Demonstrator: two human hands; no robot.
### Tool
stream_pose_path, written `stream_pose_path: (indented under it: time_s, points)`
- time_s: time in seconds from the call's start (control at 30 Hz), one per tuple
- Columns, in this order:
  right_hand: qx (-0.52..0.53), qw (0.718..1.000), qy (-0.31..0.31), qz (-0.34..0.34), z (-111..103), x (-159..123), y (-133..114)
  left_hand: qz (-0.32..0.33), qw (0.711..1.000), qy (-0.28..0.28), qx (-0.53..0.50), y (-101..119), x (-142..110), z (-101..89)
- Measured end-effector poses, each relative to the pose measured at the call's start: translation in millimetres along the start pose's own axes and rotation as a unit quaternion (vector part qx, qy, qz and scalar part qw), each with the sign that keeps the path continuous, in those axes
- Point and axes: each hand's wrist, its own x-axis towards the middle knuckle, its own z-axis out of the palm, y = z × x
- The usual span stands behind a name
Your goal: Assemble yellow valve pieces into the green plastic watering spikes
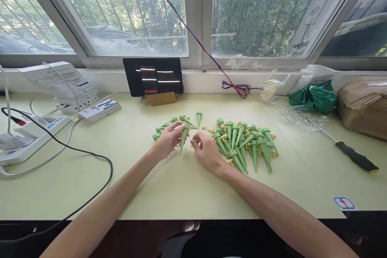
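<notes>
My left hand (167, 142) is closed around a green plant watering spike (183, 140), its cap up and its tip pointing down. To the right of it, my right hand (208, 152) pinches a small yellow valve (194, 141), mostly covered by the fingers. A pile of green spikes with yellow valves (236, 133) lies just right of my right hand. Behind my left hand are several more spikes (159, 129), partly hidden by it. One separate spike (198, 119) lies beyond both hands, near a few loose yellow valves (208, 129).
A tablet (153, 76) leans on a cardboard stand by the window. White boxes (60, 82) and a power strip (36, 141) with cables occupy the left side. On the right are a screwdriver (356, 156), a green bag (314, 96) and a brown parcel (364, 102).
</notes>
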Motion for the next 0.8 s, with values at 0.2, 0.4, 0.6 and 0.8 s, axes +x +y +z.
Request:
stream_pose_path:
  time_s: [0.2,0.4,0.6,0.8]
  points:
    - [0.012,0.999,0.036,-0.016,-2.4,-0.6,-3.9,-0.001,1.000,0.004,0.004,-1.6,1.1,-1.8]
    - [0.044,0.996,0.079,-0.022,-7.1,-0.3,-9.2,-0.005,0.999,0.014,0.034,-1.6,0.1,0.0]
    - [0.084,0.991,0.102,-0.008,-4.5,-0.2,-8.2,-0.004,0.999,0.009,0.050,-4.2,0.0,-0.3]
    - [0.126,0.987,0.100,-0.016,-1.4,-0.5,-4.8,0.002,0.999,0.002,0.054,-5.2,-0.2,-0.4]
